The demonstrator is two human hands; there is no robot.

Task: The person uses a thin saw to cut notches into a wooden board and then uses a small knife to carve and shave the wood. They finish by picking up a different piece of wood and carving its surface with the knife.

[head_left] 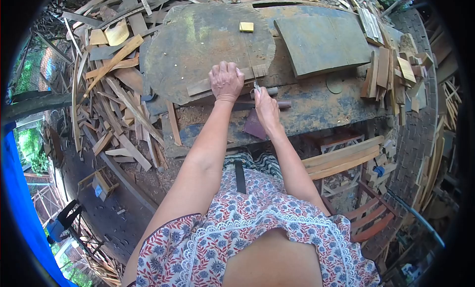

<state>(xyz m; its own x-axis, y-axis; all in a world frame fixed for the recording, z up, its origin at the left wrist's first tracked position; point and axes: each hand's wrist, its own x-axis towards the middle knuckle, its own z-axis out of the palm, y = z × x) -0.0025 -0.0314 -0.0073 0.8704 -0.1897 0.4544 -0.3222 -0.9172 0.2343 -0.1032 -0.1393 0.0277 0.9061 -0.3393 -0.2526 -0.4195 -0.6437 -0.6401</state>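
Note:
A narrow wooden strip [200,87] lies across the worn work surface [173,54]. My left hand [226,80] is closed and presses down on the strip. Just to its right, my right hand [267,107] is wrapped round the handle of a thin tool [257,85], whose slender metal part reaches up over the strip's right portion. A dark reddish sheet [254,124] lies beside my right wrist, with a brown cylindrical piece [284,104] near it. Farther up the surface sits a small yellow block [246,26].
A large dark board [324,44] rests at the upper right, beside stacked wood pieces [382,69]. Scrap wood [118,94] is heaped on the left. Long planks [344,157] and a reddish slatted chair [368,220] are at the lower right.

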